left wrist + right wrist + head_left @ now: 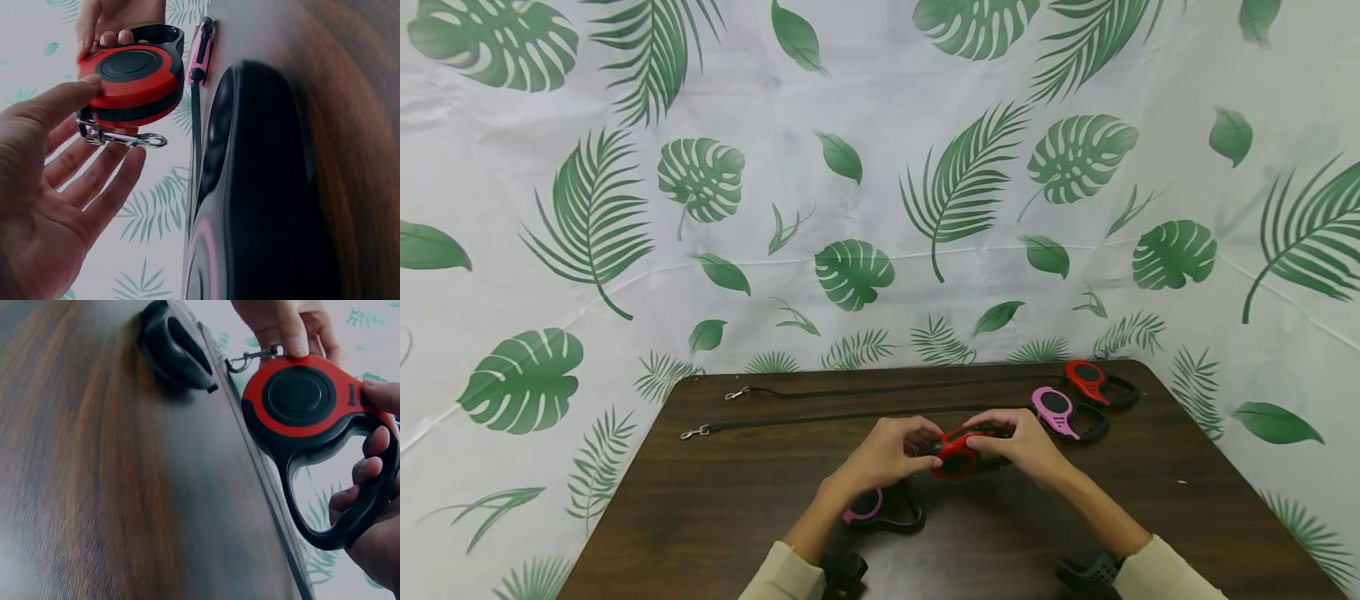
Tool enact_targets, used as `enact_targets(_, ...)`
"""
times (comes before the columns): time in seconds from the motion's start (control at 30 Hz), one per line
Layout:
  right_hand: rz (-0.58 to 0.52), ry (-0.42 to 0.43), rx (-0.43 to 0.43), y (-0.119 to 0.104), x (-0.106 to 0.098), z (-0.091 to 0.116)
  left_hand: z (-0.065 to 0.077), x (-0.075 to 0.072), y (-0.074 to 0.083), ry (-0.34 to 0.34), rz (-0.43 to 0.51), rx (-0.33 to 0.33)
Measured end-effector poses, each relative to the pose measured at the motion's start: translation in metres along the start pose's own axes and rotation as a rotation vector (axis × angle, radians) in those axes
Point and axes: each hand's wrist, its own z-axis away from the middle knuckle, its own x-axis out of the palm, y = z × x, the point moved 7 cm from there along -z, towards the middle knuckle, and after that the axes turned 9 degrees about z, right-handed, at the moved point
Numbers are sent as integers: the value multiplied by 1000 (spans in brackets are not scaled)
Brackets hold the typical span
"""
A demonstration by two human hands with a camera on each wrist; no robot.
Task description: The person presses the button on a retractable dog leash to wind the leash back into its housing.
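Observation:
A red and black retractable dog leash is held up over the table between both hands. My right hand grips its black handle, fingers through the loop and thumb on the red casing in the right wrist view. At the cord end my left hand pinches the casing, thumb on top and fingers beneath. The metal clip lies against the left fingers, close to the casing. Below the left hand, a pink and black retractable leash rests on the table, partly hidden by the forearm.
Two more retractable leashes, one red and one pink, lie at the back right of the brown table. Their black straps stretch left, ending in metal clips. A leaf-print cloth hangs behind.

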Motion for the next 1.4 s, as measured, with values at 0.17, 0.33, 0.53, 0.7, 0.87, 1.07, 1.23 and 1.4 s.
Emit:
enact_targets(0.17, 34, -30, 28, 10, -6, 6, -5, 14, -1, -43, -4, -33)
enact_targets(0.33, 51, -66, 75, 20, -8, 10, -8, 25, -4, -74, -10, -68)
enact_targets(0.53, 10, -121, 139, 32, -6, 13, -10, 33, -7, -76, -31, -74)
enact_targets(0.7, -59, -167, 168, 42, -3, 15, -10, 38, -10, -88, -56, -98)
enact_targets(0.87, -91, -172, 179, 49, -1, 14, -12, 38, -10, -96, -117, -105)
enact_targets(1.07, -55, -175, 207, 51, -1, 13, -15, 37, -14, -98, -131, -131)
enact_targets(1.23, 66, -193, 182, 53, -1, 13, -16, 37, -17, -110, -119, -163)
enact_targets(1.4, 213, -158, 151, 56, -4, 10, -18, 37, -22, -131, -114, -190)
